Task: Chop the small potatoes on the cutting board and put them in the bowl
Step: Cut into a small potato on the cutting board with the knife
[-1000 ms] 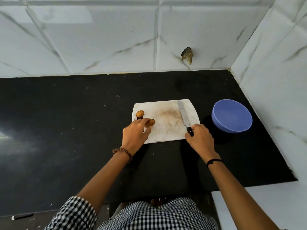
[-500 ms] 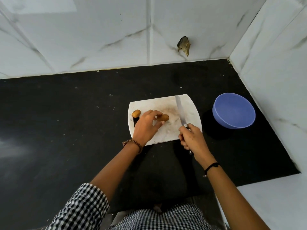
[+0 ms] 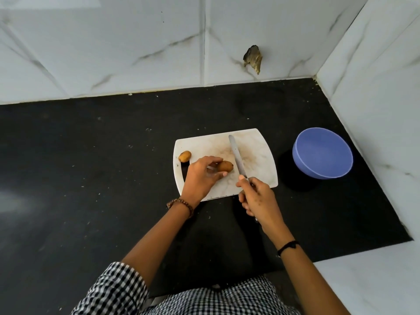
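Your left hand [image 3: 201, 176] pinches one potato [image 3: 225, 166] mid cutting board [image 3: 256, 155] | right hand [image 3: 256, 196] grips knife [image 3: 236, 155], blade just right of it | second potato [image 3: 184, 156] at left edge | bowl [image 3: 322, 153] right, apart | step: first cut; next, bring the blade down clear of your fingers.

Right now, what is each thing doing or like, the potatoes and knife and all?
Held potato, whole, pinched by left hand on board.
Other potato, whole, lying loose at board's left edge.
Knife, gripped by right hand, blade beside held potato, no cut yet.
Bowl, upright, empty.
Board, flat on counter, stained.
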### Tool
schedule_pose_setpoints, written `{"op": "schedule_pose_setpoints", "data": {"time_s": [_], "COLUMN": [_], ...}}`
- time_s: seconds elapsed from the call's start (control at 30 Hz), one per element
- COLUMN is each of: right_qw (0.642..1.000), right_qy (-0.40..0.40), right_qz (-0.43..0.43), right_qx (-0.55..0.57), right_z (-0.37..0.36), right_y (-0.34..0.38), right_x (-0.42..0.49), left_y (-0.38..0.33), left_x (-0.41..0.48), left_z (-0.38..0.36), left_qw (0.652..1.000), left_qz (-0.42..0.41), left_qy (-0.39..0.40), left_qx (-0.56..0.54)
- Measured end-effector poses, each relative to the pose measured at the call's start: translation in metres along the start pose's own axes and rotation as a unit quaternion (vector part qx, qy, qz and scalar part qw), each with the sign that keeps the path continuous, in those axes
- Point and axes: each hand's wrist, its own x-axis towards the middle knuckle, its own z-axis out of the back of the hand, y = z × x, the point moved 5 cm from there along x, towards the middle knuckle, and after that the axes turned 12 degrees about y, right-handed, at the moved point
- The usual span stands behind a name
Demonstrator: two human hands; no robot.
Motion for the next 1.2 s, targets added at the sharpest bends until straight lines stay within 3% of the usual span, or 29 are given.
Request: {"op": "schedule_pose_setpoints", "data": {"time_s": [0.33, 0.53, 0.73, 0.93, 1.1, 1.2], "right_qw": [0.992, 0.970, 0.947, 0.957, 0.998, 0.999], "right_qy": [-0.023, -0.024, -0.045, -0.041, 0.020, 0.030], "right_qz": [0.062, 0.072, 0.078, 0.058, 0.014, 0.000], "right_qx": [-0.111, -0.232, -0.308, -0.280, -0.055, -0.029], "right_z": [-0.002, -0.002, -0.010, -0.010, -0.010, -0.008], "right_y": [-0.002, 0.004, 0.002, 0.002, -0.003, -0.003], "right_x": [0.001, 0.006, 0.003, 0.001, 0.001, 0.000], "left_y": [-0.008, -0.002, 0.001, 0.002, 0.003, 0.003], "left_x": [0.006, 0.004, 0.002, 0.004, 0.003, 0.003], "left_z": [-0.002, -0.007, -0.010, -0.009, -0.008, -0.008], "left_qw": [0.998, 0.992, 0.993, 0.993, 0.991, 0.989], "left_qz": [0.005, 0.019, 0.019, 0.024, 0.014, 0.016], "left_qy": [-0.045, -0.042, -0.042, -0.043, -0.051, -0.050], "left_qx": [-0.045, -0.118, -0.105, -0.109, -0.126, -0.139]}}
